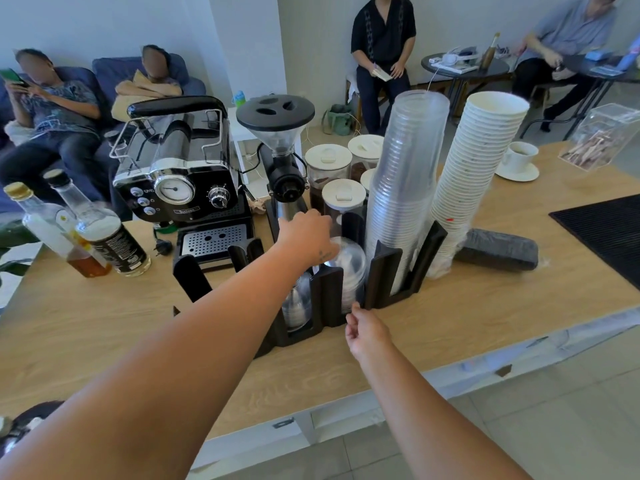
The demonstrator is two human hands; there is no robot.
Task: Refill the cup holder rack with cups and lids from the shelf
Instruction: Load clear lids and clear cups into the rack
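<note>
A black cup holder rack (325,299) stands on the wooden counter. Its right slot holds a tall stack of clear plastic cups (405,188). Just right of the rack, a tall stack of white paper cups (474,174) leans. In a middle slot sits a stack of clear dome lids (348,268), and my left hand (306,233) rests on top of it, fingers curled over the lids. My right hand (363,332) is at the rack's front edge, its fingertips touching the black divider. More clear lids (294,303) lie in the slot beside it.
An espresso machine (180,171) and a grinder (280,154) stand behind the rack, with lidded jars (343,199). Bottles (100,233) stand at the left. A black pouch (498,249), a white mug (517,157) and a black mat (609,230) are at the right. People sit beyond the counter.
</note>
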